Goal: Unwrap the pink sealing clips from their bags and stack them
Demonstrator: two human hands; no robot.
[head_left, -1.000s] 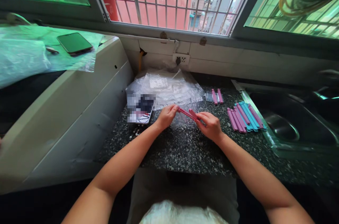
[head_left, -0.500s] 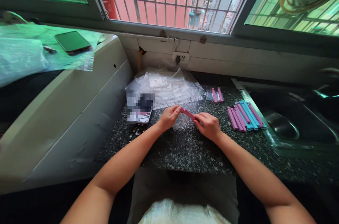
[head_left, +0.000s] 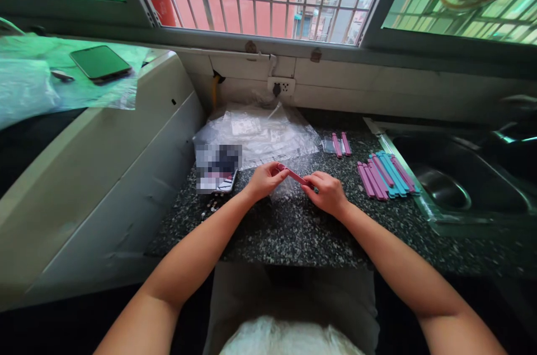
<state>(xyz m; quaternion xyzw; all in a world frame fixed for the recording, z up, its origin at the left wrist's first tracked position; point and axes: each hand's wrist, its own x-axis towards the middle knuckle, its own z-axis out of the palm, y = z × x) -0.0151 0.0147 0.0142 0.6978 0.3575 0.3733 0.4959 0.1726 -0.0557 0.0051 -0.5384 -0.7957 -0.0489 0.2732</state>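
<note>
Both my hands meet over the speckled black counter (head_left: 289, 232). My left hand (head_left: 265, 179) pinches one end of a pink stick (head_left: 294, 176) and my right hand (head_left: 325, 193) pinches the other end. A small clear plastic bag (head_left: 289, 190) hangs around the stick between my hands. To the right lies a pile of pink and blue sticks (head_left: 385, 175). Two more pink sticks in a small bag (head_left: 339, 144) lie further back.
A heap of clear plastic bags (head_left: 260, 134) lies at the back of the counter, with a phone (head_left: 217, 170) beside it. A steel sink (head_left: 453, 187) is at the right. A white appliance (head_left: 96, 165) at the left carries another phone (head_left: 99, 62). A wall socket (head_left: 281, 86) sits under the barred window.
The pink stick looks shorter between my hands than a second ago, as it has gone further into the clear bag. The view has shifted slightly down and right.
</note>
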